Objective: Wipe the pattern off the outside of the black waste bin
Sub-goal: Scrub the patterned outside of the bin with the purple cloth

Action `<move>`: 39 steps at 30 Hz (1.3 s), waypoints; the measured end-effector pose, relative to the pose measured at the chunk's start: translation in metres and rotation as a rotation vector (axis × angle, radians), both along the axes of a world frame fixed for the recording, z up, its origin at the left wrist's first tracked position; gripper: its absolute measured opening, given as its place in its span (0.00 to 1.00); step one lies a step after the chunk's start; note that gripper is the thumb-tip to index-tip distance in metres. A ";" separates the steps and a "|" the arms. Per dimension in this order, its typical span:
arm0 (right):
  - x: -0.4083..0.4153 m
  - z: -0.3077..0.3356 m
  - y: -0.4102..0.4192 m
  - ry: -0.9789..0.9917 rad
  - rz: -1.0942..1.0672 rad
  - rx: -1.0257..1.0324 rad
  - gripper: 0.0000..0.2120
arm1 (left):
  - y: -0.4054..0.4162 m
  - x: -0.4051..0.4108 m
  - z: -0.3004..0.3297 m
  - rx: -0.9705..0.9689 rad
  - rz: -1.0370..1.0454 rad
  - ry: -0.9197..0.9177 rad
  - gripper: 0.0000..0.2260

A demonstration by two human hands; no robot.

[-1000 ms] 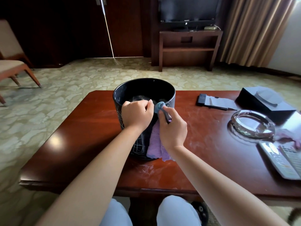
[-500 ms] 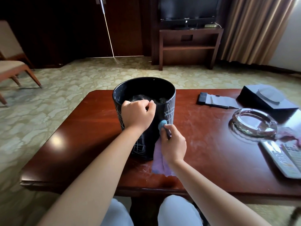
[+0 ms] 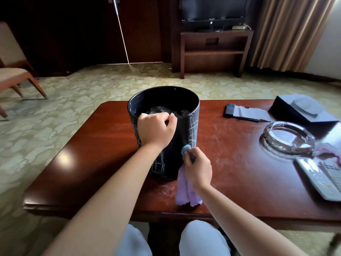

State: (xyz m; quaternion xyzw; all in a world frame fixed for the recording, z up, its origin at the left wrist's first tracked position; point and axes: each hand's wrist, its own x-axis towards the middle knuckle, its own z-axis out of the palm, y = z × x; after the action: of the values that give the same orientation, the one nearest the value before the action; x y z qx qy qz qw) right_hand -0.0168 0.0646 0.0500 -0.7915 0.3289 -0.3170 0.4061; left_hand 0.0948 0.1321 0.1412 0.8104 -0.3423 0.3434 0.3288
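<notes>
We take the black waste bin (image 3: 166,145) as our landmark: it stands upright on the wooden table (image 3: 92,163), toward the table's left half and near the front edge. Left of the bin there is only bare tabletop. Our left hand (image 3: 156,129) curls over the near rim of the bin, fingers hooked on the edge, and we judge that the right place to hold it, since the bin looks light and smooth-walled and would likely slide or turn on the polished wood under a sideways rub. Its wall seems stiff enough to take firm pressure, and the scribbled pale lines (image 3: 192,130) on its outside appear chalky, so they should lift with rubbing. Inside the bin we see something shiny and crumpled, perhaps a clear liner or plastic, but we cannot tell what it is. At the bin's lower right side our right hand (image 3: 198,169) pinches a soft purple cloth (image 3: 182,193), with its bluish bunched tip (image 3: 185,150) pressed against the wall and its loose tail trailing onto the table just in front of the bin. Well to the right of the bin sit a notepad with a pen (image 3: 247,115), a glass ashtray (image 3: 287,137), a dark box (image 3: 302,111) and two remote controls (image 3: 323,176).
</notes>
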 end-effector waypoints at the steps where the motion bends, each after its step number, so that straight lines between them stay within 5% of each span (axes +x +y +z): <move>1: 0.001 0.007 -0.001 -0.065 -0.004 -0.015 0.04 | 0.000 0.000 -0.001 -0.009 -0.002 -0.016 0.18; 4: 0.007 0.037 0.000 -0.256 -0.020 -0.049 0.05 | -0.001 0.001 -0.002 -0.023 -0.006 -0.043 0.17; 8: 0.008 0.042 0.002 -0.276 -0.029 -0.078 0.11 | -0.001 0.002 -0.003 -0.025 -0.017 -0.047 0.17; 25: -0.005 -0.054 -0.013 0.433 0.062 0.219 0.05 | 0.000 0.002 -0.004 -0.017 -0.019 -0.022 0.18; 33: -0.009 -0.058 -0.007 0.171 -0.049 0.184 0.05 | -0.001 0.001 -0.004 -0.031 -0.011 -0.066 0.17; 39: 0.000 -0.063 -0.004 0.195 -0.111 0.238 0.10 | -0.001 0.002 -0.005 -0.032 -0.025 -0.073 0.17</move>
State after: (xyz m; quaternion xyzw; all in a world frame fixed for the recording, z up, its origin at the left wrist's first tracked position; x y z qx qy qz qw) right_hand -0.0170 0.0602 -0.0126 -0.7455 0.4453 -0.2194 0.4447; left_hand 0.0968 0.1313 0.1365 0.7875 -0.3587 0.3742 0.3333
